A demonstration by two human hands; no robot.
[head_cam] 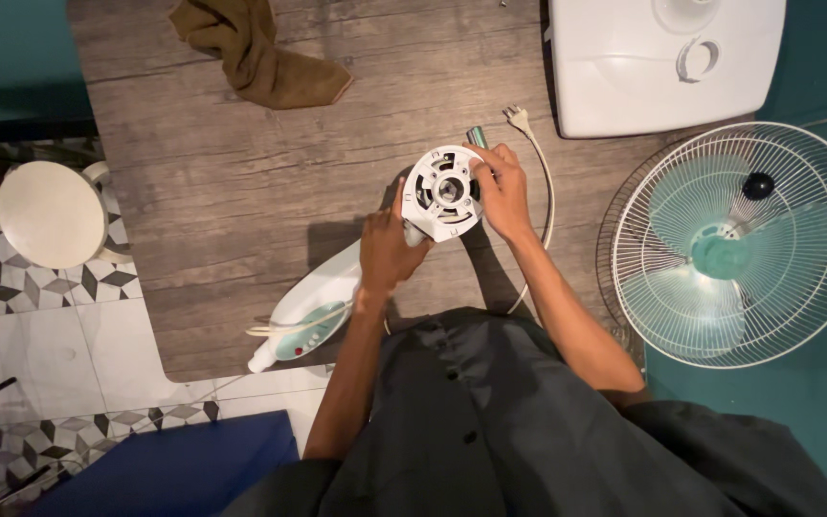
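Note:
A white round fan motor housing (444, 191) with a dark hub stands up from a white fan body (316, 297) lying on the wooden table (232, 191). My left hand (387, 251) grips the neck just below the housing. My right hand (502, 190) is closed on the housing's right rim, next to a small green-grey cylinder (477, 137). The fan body carries a teal button panel (304, 340). A white cord with a plug (519, 119) curves behind my right hand.
A brown cloth (265, 53) lies at the table's far edge. A white fan base (662, 62) sits at the top right. On the right rests a wire grille with teal blades (739, 244). A white round stool (52, 213) stands left, over patterned floor tiles.

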